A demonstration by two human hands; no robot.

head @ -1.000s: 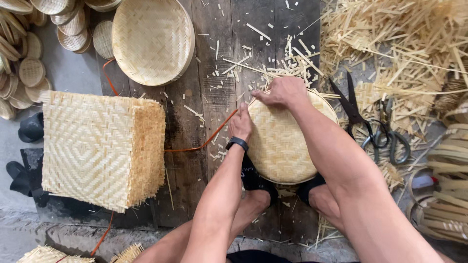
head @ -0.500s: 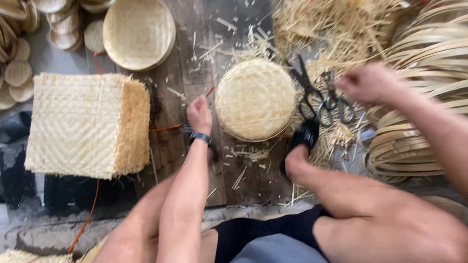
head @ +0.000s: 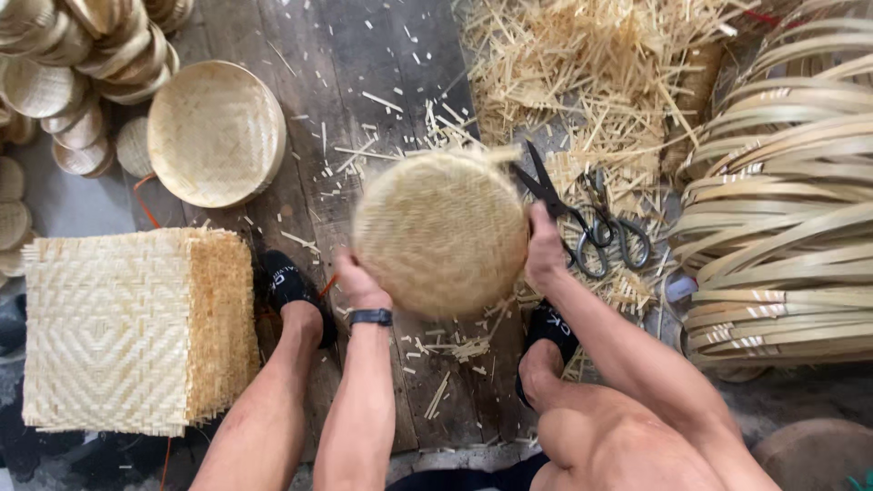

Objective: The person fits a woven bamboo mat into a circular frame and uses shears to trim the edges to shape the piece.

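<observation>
We hold one round woven basket (head: 441, 232) between left hand (head: 356, 284) and right hand (head: 544, 250). Fingers curl, pressed on its rim. Black scissors (head: 582, 218) lie just beside.

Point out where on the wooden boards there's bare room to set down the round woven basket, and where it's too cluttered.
Barest planks: the strip between the shallow woven tray and the bamboo offcut pile, only lightly littered. Also beneath the round woven basket held between left hand and right hand. Crowded: right, with scissors and bamboo hoops; left, the stacked woven mats.
</observation>
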